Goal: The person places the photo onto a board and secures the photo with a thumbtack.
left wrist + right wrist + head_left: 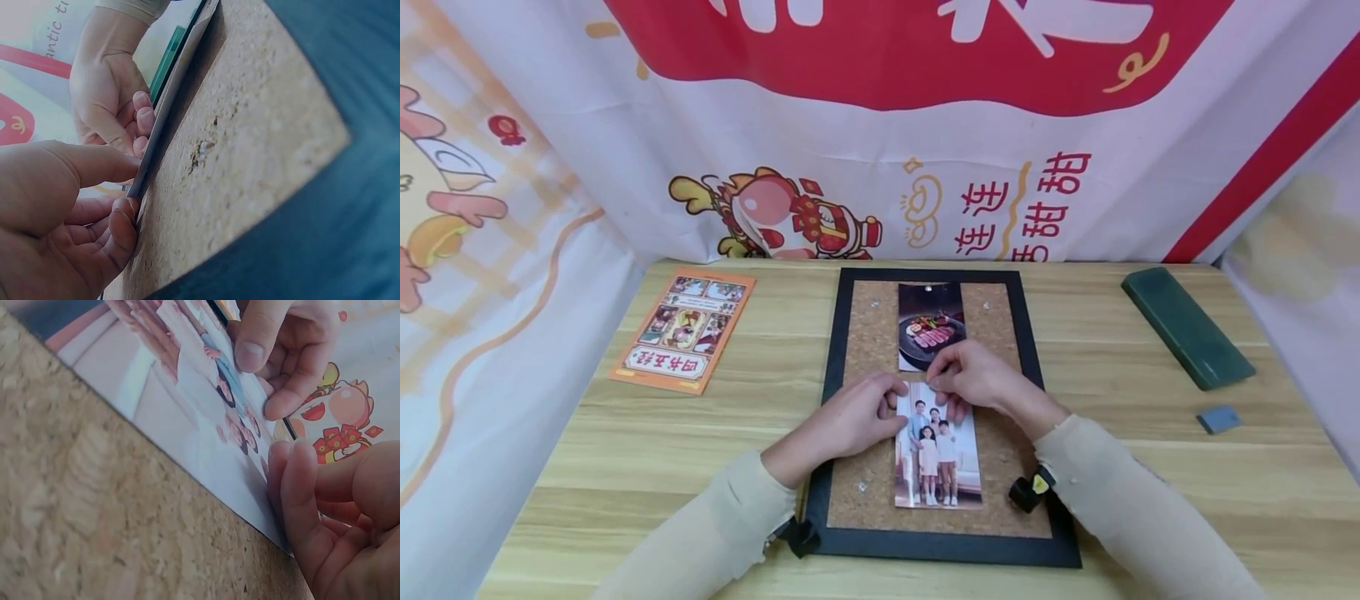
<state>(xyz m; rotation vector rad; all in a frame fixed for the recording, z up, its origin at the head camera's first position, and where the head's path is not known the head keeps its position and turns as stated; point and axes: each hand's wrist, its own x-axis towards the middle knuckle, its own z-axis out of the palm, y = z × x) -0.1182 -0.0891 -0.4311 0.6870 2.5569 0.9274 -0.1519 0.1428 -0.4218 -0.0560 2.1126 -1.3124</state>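
Observation:
A family photo [936,458] lies over the lower half of a black-framed cork board [865,508]. My left hand [861,417] pinches its upper left edge; the left wrist view shows thumb [106,165] and fingers on either side of the sheet. At the photo's top edge, my right hand [973,379] has thumb and forefinger pinched together, other fingers curled over the print. I cannot tell what small thing those fingertips hold. Above, a photo of a meat dish [931,325] hangs from a clear push pin [928,288], its lower edge partly behind the right hand.
Small clear pins [874,304] dot the cork near the corners. To the left lies an orange printed booklet [685,333]. A green box [1187,327] and a small blue-grey block [1219,419] are on the right. Printed cloth [880,183] walls in the table [760,333].

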